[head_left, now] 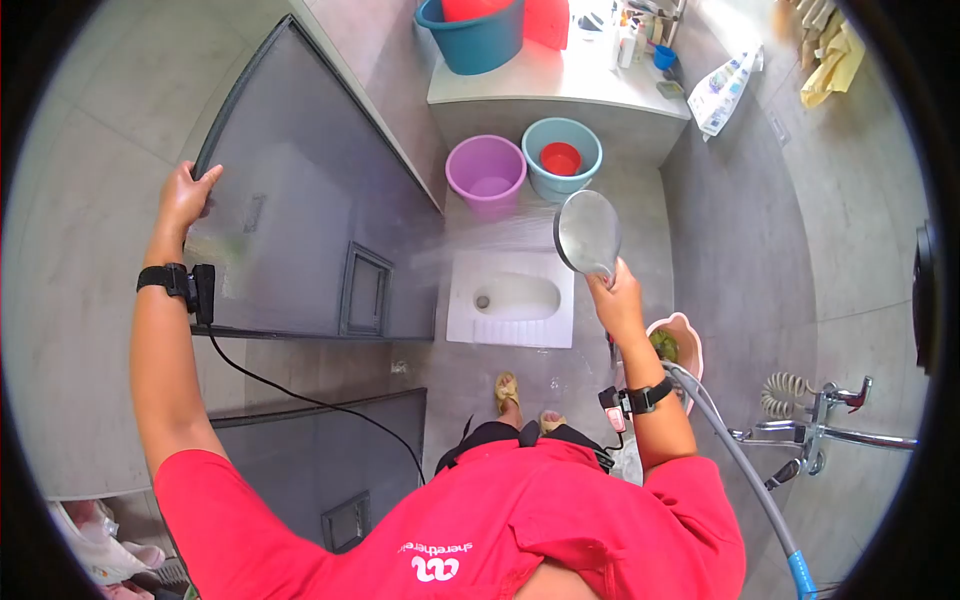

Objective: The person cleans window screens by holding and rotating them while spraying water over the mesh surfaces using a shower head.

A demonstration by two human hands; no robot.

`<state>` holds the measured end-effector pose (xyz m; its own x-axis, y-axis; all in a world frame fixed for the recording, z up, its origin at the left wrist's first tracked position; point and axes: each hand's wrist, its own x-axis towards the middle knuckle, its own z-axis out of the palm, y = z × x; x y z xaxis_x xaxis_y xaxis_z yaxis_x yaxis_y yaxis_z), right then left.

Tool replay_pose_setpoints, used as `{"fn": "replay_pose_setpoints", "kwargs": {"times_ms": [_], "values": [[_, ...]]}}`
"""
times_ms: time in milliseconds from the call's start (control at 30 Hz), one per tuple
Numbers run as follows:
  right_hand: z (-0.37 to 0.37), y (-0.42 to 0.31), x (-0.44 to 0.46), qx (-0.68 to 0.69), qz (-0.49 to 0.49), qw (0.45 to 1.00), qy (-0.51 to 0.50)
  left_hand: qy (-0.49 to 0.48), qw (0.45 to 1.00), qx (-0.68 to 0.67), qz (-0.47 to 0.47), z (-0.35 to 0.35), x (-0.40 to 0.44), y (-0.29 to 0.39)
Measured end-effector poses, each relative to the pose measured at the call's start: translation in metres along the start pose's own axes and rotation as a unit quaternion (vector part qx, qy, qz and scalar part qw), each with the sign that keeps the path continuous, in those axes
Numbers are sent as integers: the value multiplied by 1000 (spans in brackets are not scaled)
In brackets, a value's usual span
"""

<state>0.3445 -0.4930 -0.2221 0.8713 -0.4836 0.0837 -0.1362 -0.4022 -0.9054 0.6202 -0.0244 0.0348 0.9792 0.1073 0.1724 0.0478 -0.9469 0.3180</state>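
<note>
My right hand is wrapped round the handle of a round shower head, which sprays water leftward. A grey hose runs down at the right. The spray reaches toward a grey panel with a dark frame, at the left. At that panel's upper left edge is my left hand, its fingers gripping the dark rim. Below the shower head, a white squat toilet is set in the floor. Black straps with small devices sit on both wrists.
Purple and light blue buckets stand beyond the toilet. A teal tub rests on a white ledge. A pink bin stands near my right forearm. A tap projects from the right wall. A second panel is at lower left.
</note>
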Motion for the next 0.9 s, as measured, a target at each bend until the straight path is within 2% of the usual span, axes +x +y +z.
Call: {"fn": "replay_pose_setpoints", "kwargs": {"times_ms": [67, 133, 267, 333, 367, 433, 467, 533, 567, 633, 767, 867, 900], "values": [[11, 2, 0, -19, 7, 1000, 16, -10, 999, 32, 15, 6, 12, -13], [23, 2, 2, -25, 3, 998, 59, 118, 948, 264, 131, 13, 20, -30], [45, -4, 5, -32, -19, 998, 55, 142, 942, 274, 133, 6, -2, -38], [52, -12, 4, -37, 5, 999, 20, 125, 936, 322, 67, -5, -27, -22], [54, -14, 4, -38, 2, 999, 17, 125, 936, 322, 63, -7, -33, -31], [59, -15, 3, -6, -26, 1000, 7, 210, 904, 325, 179, -9, -42, -47], [61, -12, 4, -7, -27, 1000, 4, 209, 905, 326, 176, -8, -48, -52], [65, -10, 4, -11, -53, 999, 9, 283, 873, 332, 217, -5, -63, -55], [65, -12, 4, -12, -55, 998, 3, 281, 874, 334, 212, -3, -67, -60], [63, -21, 3, -59, 14, 996, -60, 282, 867, 362, 192, 2, -75, -70], [66, -24, -3, -49, -22, 993, -108, 308, 844, 397, 189, 9, -92, -75], [71, -25, -12, -27, -28, 989, -146, 342, 846, 357, 200, 9, -119, -67], [73, -20, -16, -10, -60, 987, -148, 363, 853, 308, 215, 13, -131, -69]]}}
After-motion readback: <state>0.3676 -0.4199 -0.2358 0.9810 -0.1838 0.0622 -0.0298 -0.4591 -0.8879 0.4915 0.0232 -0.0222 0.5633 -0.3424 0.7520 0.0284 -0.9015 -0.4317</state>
